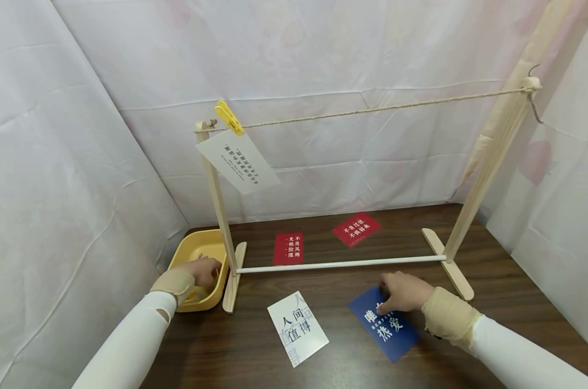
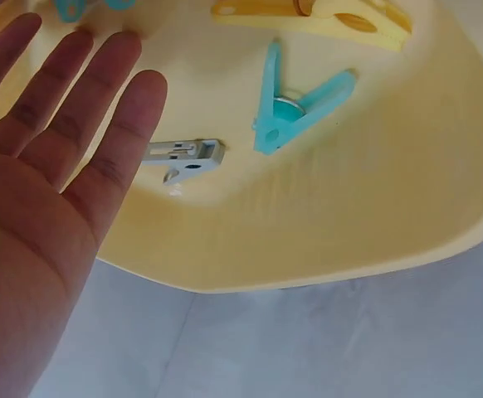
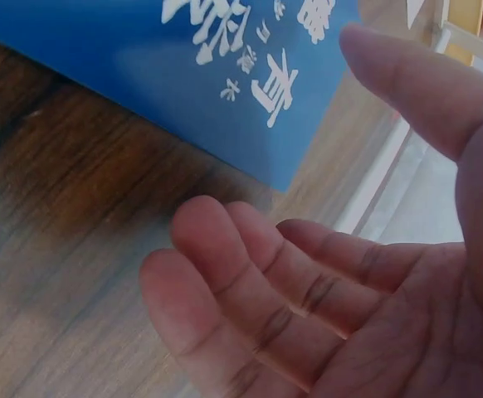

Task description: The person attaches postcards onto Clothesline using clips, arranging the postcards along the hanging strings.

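The left hand (image 1: 204, 271) reaches into the yellow basket (image 1: 184, 247) at the left. In the left wrist view its fingers (image 2: 109, 157) are extended over a grey clip (image 2: 193, 157), beside a teal clip (image 2: 287, 108) and a yellow clip (image 2: 333, 18); it holds nothing there. The right hand (image 1: 405, 292) is at the upper right part of the blue card (image 1: 396, 346) on the table. In the right wrist view the thumb is over the card (image 3: 250, 124) and the other fingers (image 3: 250, 282) lie beyond its edge, gently bent, not closed on it.
A wooden frame (image 1: 483, 178) carries a rope (image 1: 372, 111), where a yellow clip (image 1: 229, 118) holds a white card (image 1: 240, 162). Two red cards (image 1: 288, 249) lie behind the white bottom bar (image 1: 342, 265). A white card (image 1: 306, 343) lies in front of it.
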Demonstrator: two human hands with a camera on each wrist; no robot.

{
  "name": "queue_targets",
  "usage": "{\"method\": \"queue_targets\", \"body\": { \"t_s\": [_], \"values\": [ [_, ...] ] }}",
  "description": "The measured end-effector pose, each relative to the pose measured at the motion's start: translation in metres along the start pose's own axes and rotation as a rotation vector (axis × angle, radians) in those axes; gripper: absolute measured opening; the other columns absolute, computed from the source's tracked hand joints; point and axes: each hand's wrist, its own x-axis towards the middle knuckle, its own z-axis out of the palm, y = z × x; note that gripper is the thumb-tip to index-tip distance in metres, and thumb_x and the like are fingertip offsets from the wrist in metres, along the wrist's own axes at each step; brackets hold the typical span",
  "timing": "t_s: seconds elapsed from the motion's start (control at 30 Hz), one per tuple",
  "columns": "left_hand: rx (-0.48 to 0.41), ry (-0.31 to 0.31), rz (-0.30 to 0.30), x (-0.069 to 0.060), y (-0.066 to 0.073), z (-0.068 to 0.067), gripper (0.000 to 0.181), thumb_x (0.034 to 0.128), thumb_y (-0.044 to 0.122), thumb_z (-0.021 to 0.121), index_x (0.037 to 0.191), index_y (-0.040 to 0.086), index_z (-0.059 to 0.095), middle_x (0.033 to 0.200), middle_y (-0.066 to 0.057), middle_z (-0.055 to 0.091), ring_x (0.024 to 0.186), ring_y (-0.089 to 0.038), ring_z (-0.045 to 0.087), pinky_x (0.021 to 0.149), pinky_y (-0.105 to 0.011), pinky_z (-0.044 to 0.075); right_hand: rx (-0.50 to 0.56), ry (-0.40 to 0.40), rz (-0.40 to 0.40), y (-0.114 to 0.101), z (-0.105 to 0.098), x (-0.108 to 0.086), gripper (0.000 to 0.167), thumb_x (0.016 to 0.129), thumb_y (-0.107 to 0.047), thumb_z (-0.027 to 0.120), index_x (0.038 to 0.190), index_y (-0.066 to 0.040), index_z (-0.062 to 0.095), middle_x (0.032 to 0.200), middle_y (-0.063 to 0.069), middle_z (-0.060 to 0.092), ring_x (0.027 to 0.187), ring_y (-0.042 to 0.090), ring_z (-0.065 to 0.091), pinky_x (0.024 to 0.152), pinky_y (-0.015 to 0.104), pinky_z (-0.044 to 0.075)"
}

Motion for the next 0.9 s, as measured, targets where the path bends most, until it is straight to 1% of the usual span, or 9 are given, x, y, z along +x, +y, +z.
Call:
{"method": "queue_targets", "body": {
  "t_s": [0.07, 0.2, 0.3, 0.43, 0.5, 0.57, 0.63, 0.73, 0.9],
  "values": [
    [0.017, -0.007, -0.01, 0.0, 0.002, -0.001, 0.032, 0.0741, -0.007, 0.078, 0.104, 0.002, 0.074, 0.103, -0.01, 0.077, 0.118, -0.044, 0.069, 0.128, -0.072, 0.025, -0.002, 0.003, 0.008, -0.001, 0.002, -0.001, 0.055, 0.078, -0.03, 0.097, 0.113, 0.002, 0.069, 0.095, 0.008, 0.073, 0.085, 0.022, 0.069, 0.08, 0.051, 0.062],
    [0.045, -0.024, -0.028, -0.001, 0.004, -0.001, 0.029, 0.0765, -0.011, 0.071, 0.102, 0.004, 0.073, 0.101, -0.008, 0.074, 0.119, -0.044, 0.068, 0.123, -0.066, 0.037, -0.027, 0.0, 0.024, -0.004, 0.005, -0.004, 0.058, 0.077, -0.034, 0.098, 0.111, 0.001, 0.067, 0.09, 0.007, 0.071, 0.079, 0.02, 0.067, 0.076, 0.049, 0.062],
    [0.06, -0.049, -0.045, -0.001, 0.004, 0.0, 0.031, 0.0754, -0.011, 0.077, 0.101, 0.006, 0.072, 0.1, -0.006, 0.073, 0.119, -0.042, 0.068, 0.12, -0.064, 0.041, -0.055, -0.005, 0.036, -0.006, 0.008, -0.005, 0.061, 0.078, -0.038, 0.097, 0.112, 0.002, 0.066, 0.089, 0.007, 0.07, 0.078, 0.02, 0.066, 0.075, 0.048, 0.062],
    [0.067, -0.082, -0.066, -0.001, 0.002, 0.001, 0.039, 0.0688, -0.01, 0.088, 0.099, 0.008, 0.071, 0.1, -0.004, 0.074, 0.118, -0.038, 0.067, 0.115, -0.059, 0.047, -0.094, -0.003, 0.03, -0.008, 0.011, -0.007, 0.066, 0.078, -0.044, 0.096, 0.112, 0.005, 0.067, 0.09, 0.008, 0.069, 0.079, 0.021, 0.065, 0.076, 0.05, 0.061],
    [0.068, -0.088, -0.072, -0.001, 0.001, 0.002, 0.04, 0.0682, -0.01, 0.088, 0.098, 0.009, 0.07, 0.099, -0.004, 0.073, 0.113, -0.034, 0.067, 0.109, -0.054, 0.052, -0.113, 0.0, 0.019, -0.01, 0.013, -0.008, 0.072, 0.077, -0.047, 0.096, 0.115, 0.007, 0.067, 0.093, 0.01, 0.07, 0.083, 0.022, 0.066, 0.08, 0.053, 0.062],
    [0.063, -0.093, -0.071, -0.001, -0.001, 0.002, 0.039, 0.0681, -0.01, 0.087, 0.097, 0.01, 0.07, 0.098, -0.004, 0.072, 0.106, -0.029, 0.067, 0.099, -0.048, 0.057, -0.132, 0.005, 0.006, -0.011, 0.015, -0.01, 0.079, 0.075, -0.049, 0.097, 0.118, 0.01, 0.066, 0.097, 0.012, 0.069, 0.086, 0.024, 0.066, 0.083, 0.055, 0.062],
    [0.055, -0.093, -0.069, -0.001, -0.002, 0.002, 0.038, 0.0679, -0.01, 0.087, 0.096, 0.01, 0.07, 0.096, -0.005, 0.071, 0.098, -0.024, 0.066, 0.091, -0.042, 0.058, -0.155, 0.015, -0.006, -0.012, 0.017, -0.012, 0.085, 0.073, -0.052, 0.097, 0.119, 0.012, 0.065, 0.099, 0.014, 0.067, 0.087, 0.027, 0.067, 0.084, 0.057, 0.061],
    [0.038, -0.096, -0.067, -0.002, -0.003, 0.002, 0.034, 0.0684, -0.01, 0.085, 0.093, 0.01, 0.071, 0.095, -0.004, 0.07, 0.091, -0.021, 0.063, 0.079, -0.036, 0.058, -0.184, 0.032, -0.024, -0.014, 0.022, -0.013, 0.088, 0.071, -0.055, 0.098, 0.117, 0.013, 0.065, 0.099, 0.016, 0.064, 0.084, 0.028, 0.067, 0.079, 0.058, 0.061],
    [0.012, -0.094, -0.074, -0.003, -0.004, 0.004, 0.029, 0.0705, -0.01, 0.083, 0.088, 0.01, 0.072, 0.095, -0.002, 0.07, 0.089, -0.018, 0.062, 0.078, -0.033, 0.058, -0.203, 0.069, -0.037, -0.014, 0.029, -0.013, 0.087, 0.068, -0.054, 0.1, 0.114, 0.012, 0.066, 0.097, 0.015, 0.062, 0.079, 0.027, 0.067, 0.071, 0.057, 0.061]
  ]
}}
